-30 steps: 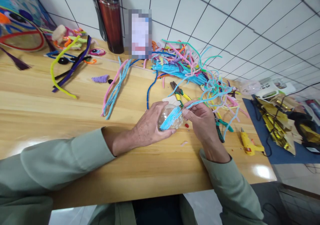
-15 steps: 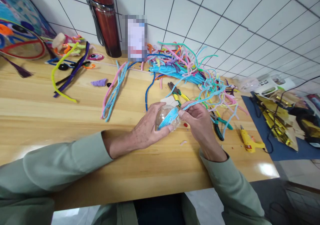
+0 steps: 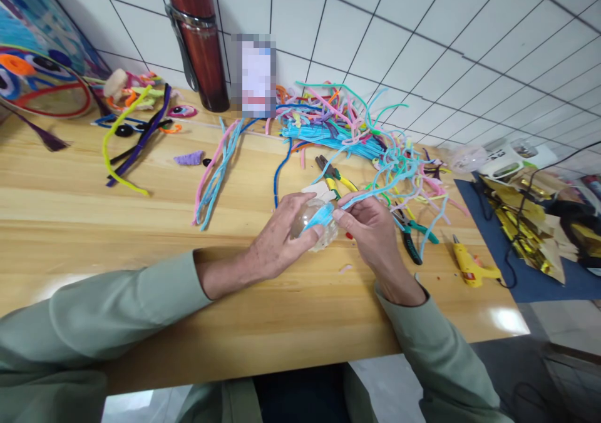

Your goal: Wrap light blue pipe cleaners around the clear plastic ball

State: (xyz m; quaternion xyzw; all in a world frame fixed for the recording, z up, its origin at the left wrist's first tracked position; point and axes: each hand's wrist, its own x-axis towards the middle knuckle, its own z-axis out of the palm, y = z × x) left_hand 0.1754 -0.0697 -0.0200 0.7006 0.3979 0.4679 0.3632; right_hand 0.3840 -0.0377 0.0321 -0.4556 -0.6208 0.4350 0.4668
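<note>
My left hand [image 3: 282, 238] is wrapped round a clear plastic ball [image 3: 303, 219], thumb across its front. Light blue pipe cleaners [image 3: 320, 215] lie side by side in a band over the ball's surface. Between the thumb and fingers of my right hand [image 3: 369, 226] are light blue pipe cleaner lengths [image 3: 375, 193], which trail up and right toward the pile. A white piece of card [image 3: 319, 191] sits just behind the ball. Pliers with yellow handles [image 3: 331, 173] lie beyond it, and green-handled pliers [image 3: 413, 238] rest right of my right hand.
A tangled heap of coloured pipe cleaners [image 3: 338, 132] runs along the tiled wall. Behind on the left stand a red thermos [image 3: 200, 47] and a blurred phone [image 3: 257, 79]. A yellow glue gun [image 3: 472, 266] with a cord lies at the right, near gold foil [image 3: 526, 223].
My left thumb has slid up onto the blue band, covering more of it. The ball has turned slightly, and my right hand keeps its pinch. The view has shifted a little.
</note>
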